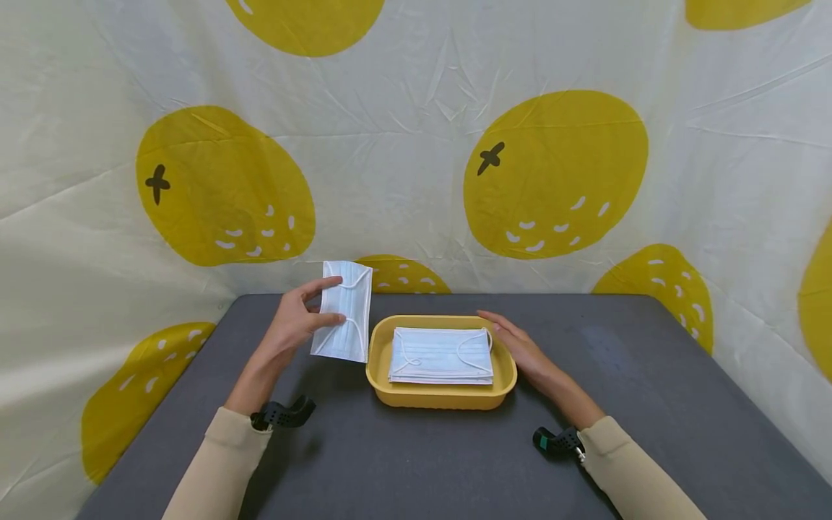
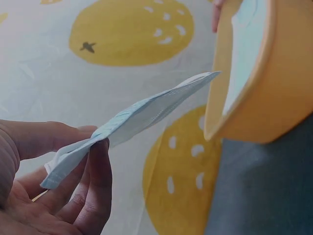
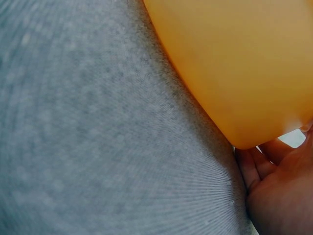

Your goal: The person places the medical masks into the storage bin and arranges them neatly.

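Note:
My left hand [image 1: 294, 323] pinches a light blue face mask [image 1: 352, 325] between thumb and fingers, left of a yellow bin [image 1: 442, 401]. White ear loops show on the mask's near face. In the left wrist view the mask [image 2: 142, 112] is seen nearly edge-on, its far end close to the bin's rim [image 2: 211, 127]. Several more masks [image 1: 442, 354] lie stacked flat inside the bin. My right hand [image 1: 523, 355] rests along the bin's right end with its fingers fairly straight. In the right wrist view those fingers [image 3: 250, 169] are partly hidden behind the bin wall [image 3: 234, 73].
The bin stands on a dark grey table [image 1: 416, 462]. Behind the table hangs a pale cloth [image 1: 390, 188] printed with yellow fruit shapes. A black wrist strap [image 1: 283, 413] is on the left wrist and another strap [image 1: 557, 442] on the right.

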`<state>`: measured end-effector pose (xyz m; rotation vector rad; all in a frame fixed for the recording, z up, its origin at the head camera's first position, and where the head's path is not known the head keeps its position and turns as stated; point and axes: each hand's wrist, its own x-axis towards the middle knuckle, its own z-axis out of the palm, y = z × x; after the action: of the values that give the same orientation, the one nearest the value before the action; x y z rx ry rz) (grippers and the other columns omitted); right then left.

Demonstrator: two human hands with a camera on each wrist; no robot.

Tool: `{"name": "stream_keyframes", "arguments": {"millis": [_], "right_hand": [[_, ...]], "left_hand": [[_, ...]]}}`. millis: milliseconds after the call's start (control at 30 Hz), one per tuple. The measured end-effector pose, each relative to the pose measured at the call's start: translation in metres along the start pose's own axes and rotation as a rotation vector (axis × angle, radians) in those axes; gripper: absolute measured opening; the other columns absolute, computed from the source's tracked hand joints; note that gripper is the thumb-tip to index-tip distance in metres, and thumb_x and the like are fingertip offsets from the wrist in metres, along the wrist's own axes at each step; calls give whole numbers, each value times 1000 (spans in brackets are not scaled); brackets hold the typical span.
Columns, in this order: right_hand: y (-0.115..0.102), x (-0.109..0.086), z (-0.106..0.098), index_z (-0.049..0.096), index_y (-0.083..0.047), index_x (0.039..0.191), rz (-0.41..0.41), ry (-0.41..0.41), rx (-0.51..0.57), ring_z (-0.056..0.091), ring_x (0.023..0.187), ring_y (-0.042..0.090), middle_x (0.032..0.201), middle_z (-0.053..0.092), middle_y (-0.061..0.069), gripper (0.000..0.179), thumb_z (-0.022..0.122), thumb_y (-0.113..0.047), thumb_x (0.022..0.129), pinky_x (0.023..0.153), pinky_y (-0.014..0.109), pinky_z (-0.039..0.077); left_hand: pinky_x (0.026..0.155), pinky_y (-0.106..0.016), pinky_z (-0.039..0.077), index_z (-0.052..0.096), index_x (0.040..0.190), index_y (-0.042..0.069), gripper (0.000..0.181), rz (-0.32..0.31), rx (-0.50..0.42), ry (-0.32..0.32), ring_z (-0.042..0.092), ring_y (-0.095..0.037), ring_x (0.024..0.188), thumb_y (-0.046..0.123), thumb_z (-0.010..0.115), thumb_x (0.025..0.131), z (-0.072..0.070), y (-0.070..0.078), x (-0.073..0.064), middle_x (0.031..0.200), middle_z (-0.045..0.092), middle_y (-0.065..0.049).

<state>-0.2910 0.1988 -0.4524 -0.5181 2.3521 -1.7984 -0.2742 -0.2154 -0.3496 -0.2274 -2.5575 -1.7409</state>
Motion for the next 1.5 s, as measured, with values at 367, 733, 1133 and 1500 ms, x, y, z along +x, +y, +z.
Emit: {"name": "stream_keyframes", "arguments": {"millis": [367, 733, 1133, 1500], "right_hand": [[2, 2, 0, 34, -11, 162, -7, -5, 27, 33, 152, 39, 166, 34, 19, 52, 31, -33, 115, 123, 59, 27], [3, 3, 0, 33, -10, 162, -1, -6, 22, 36, 150, 39, 165, 36, 20, 52, 30, -33, 115, 122, 57, 31], [3, -2, -2, 38, -14, 160, 2, 11, -10, 35, 150, 33, 165, 36, 16, 50, 31, -33, 115, 119, 39, 37], [1, 0, 1, 34, -10, 162, 12, 17, -10, 32, 152, 34, 166, 36, 17, 53, 33, -35, 114, 124, 53, 29]], "left_hand": [[77, -33, 61, 57, 149, 20, 69, 36, -50, -114, 70, -31, 103, 2, 79, 86, 22, 23, -1, 144, 57, -16], [82, -37, 63, 62, 143, 19, 67, 118, 39, -340, 70, -33, 110, 0, 81, 83, 54, 46, 19, 156, 49, -9], [114, -45, 47, 66, 139, 16, 61, 353, 338, -846, 51, -21, 138, -5, 77, 83, 89, 60, 59, 148, 61, -1], [107, -30, 50, 68, 138, 19, 64, 356, 482, -1080, 56, -14, 127, -14, 70, 82, 117, 67, 83, 148, 62, 1]]}}
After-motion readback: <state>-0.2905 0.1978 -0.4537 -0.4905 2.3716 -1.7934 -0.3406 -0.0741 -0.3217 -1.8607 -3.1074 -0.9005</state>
